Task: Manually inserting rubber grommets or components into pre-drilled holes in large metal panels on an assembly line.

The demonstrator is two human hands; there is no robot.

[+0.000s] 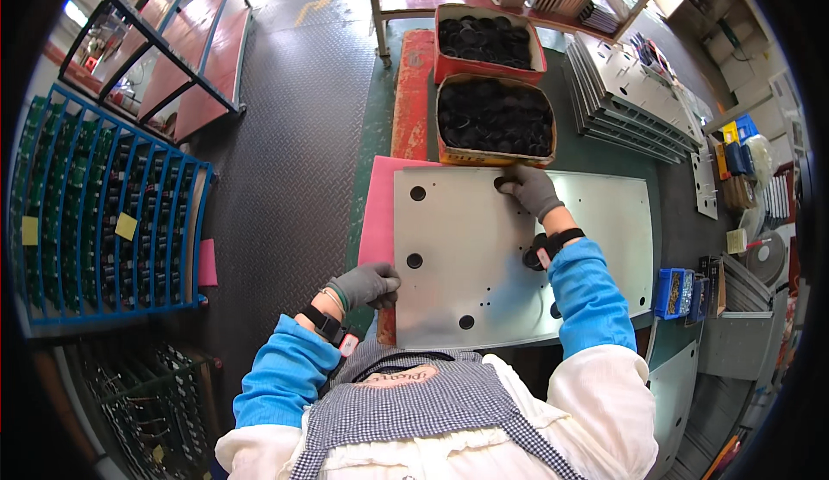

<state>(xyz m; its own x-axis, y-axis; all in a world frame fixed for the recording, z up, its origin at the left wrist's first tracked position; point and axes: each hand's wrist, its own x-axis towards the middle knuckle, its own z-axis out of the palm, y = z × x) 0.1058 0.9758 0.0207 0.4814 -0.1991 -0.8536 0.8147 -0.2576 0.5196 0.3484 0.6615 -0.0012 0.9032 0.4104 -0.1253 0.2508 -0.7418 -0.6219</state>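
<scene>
A large silvery metal sheet (458, 221) lies flat before me, with round black discs (414, 261) set in it at several spots. My right hand (534, 191), in a grey glove, reaches to the sheet's far edge. Its fingers pinch a black disc (501, 184) down against the metal. My left hand (366, 287), also gloved in grey, is curled at the sheet's left edge. What its fingers hold, if anything, is hidden. The right wrist and sleeve cover part of the sheet.
Beyond the sheet stand two cardboard boxes (442, 126) full of loose black discs. Pink board (380, 204) shows under the sheet's left side. Stacked metal panels (635, 91) lie at far right, a blue parts bin (673, 293) nearer. A blue rack (112, 212) stands left.
</scene>
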